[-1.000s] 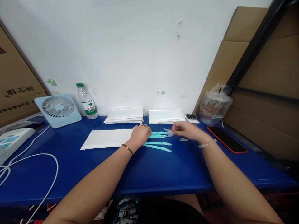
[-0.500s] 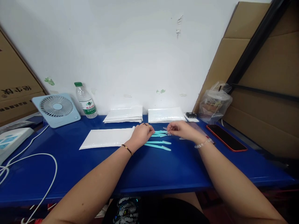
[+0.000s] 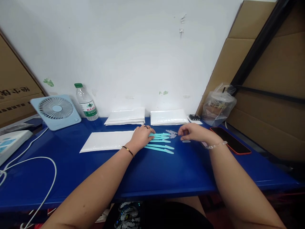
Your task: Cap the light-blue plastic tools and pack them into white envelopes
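Note:
Several slim teal eyebrow razors (image 3: 164, 147) lie side by side on the blue table, their blade ends toward the right. My left hand (image 3: 142, 137) is over the handles of the upper ones, thumb and fingers closed on a teal handle; those handle ends are hidden under it. Just right of the blade ends is a small pile of translucent blade caps (image 3: 172, 133). My right hand (image 3: 193, 132) hovers right of the pile with loosely curved fingers apart and nothing visible in them. Another translucent cap (image 3: 186, 141) lies below its fingertips.
A white padded mailer (image 3: 107, 140) lies left, partly under my left hand. Two mailer stacks (image 3: 125, 116) (image 3: 169, 117) sit by the wall. A fan (image 3: 57, 109), a water bottle (image 3: 88, 103) and a white cable (image 3: 56, 171) are left; a phone (image 3: 232, 141) and bagged cup (image 3: 219, 105) right.
My right hand has moved right, away from the razors' blade ends, and its fingers have parted. The cap pile is now uncovered. My left hand has shifted slightly left.

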The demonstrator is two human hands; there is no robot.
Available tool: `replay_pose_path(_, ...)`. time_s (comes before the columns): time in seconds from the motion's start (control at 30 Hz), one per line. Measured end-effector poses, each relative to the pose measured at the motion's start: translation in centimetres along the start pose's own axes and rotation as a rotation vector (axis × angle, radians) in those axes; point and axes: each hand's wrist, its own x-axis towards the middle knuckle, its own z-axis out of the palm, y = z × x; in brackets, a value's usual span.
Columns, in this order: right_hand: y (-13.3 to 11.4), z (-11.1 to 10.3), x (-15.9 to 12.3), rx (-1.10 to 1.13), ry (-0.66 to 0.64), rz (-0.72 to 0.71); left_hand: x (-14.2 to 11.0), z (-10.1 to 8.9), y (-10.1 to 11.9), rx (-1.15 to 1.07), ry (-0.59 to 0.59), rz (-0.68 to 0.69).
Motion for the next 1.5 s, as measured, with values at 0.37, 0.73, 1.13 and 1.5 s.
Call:
replay_pose_path(0.37,-0.7,1.5,1.2,-0.240,-0.029,0.027,0.3,0.3,-0.2,0.119,-0.008,0.063)
replay_pose_path(0.73,-1.7,1.9,1.2,0.061,0.109,-0.197,0.3,-0.3,0.2,0.062,0.048,0.046)
replay_pose_path(1.13,-2.1,2.2,1.3,0.020,0.142,-0.214,0.3,-0.5,0.3,0.030,0.051,0.023)
replay_pose_path(1.5,-2.6,2.7,1.4,0.125,0.061,-0.233,-0.1,-0.9,0.9,-0.034,-0.025,0.088)
